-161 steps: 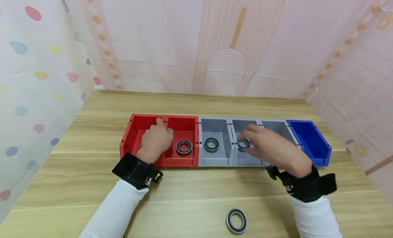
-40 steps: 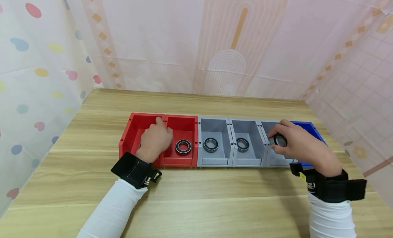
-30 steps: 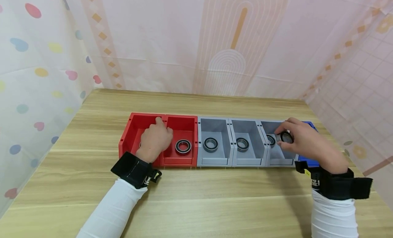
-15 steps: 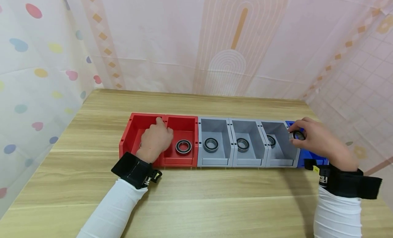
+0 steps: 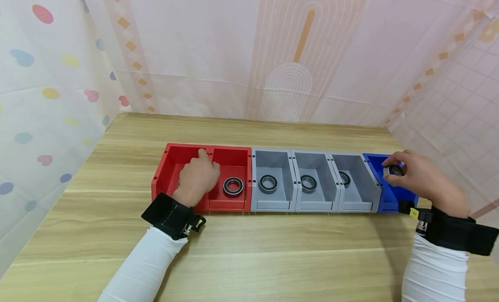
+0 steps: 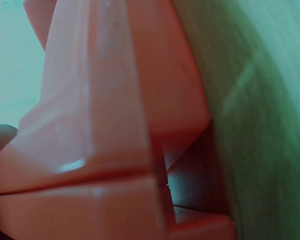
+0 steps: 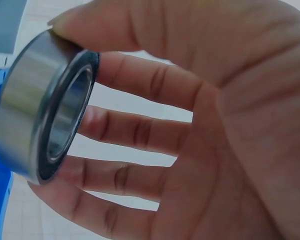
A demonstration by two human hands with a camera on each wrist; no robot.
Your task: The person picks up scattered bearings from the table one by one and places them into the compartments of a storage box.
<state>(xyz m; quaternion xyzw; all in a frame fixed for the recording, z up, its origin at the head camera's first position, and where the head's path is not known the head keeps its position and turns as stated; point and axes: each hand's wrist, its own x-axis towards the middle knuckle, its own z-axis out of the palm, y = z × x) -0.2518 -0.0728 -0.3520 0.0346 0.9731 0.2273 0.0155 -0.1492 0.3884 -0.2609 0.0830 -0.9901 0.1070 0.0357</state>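
My right hand [image 5: 425,176] pinches a ball bearing [image 7: 25,110] between thumb and fingertips, above the blue bin [image 5: 393,191] at the row's right end. In the right wrist view the bearing has a shiny steel outer ring and a dark seal. My left hand [image 5: 196,176] grips the divider between the two red bins [image 5: 230,159], its lower fingers mostly hidden. Other bearings lie singly in the right red bin [image 5: 233,186], the left grey bin [image 5: 267,183], the middle grey bin [image 5: 308,183] and the right grey bin [image 5: 345,179]. A sliver of another bearing [image 5: 178,183] shows beside my left wrist.
The bins stand side by side on a wood-grain table [image 5: 265,254]. Patterned curtains [image 5: 195,55] hang behind and at both sides. Low front lips [image 5: 273,205] and thin divider walls [image 5: 293,176] edge the bins.
The loose bearing on the front of the table has been picked up. My right hand has carried a bearing rightward from the right grey bin to above the blue bin. My left hand stays put.
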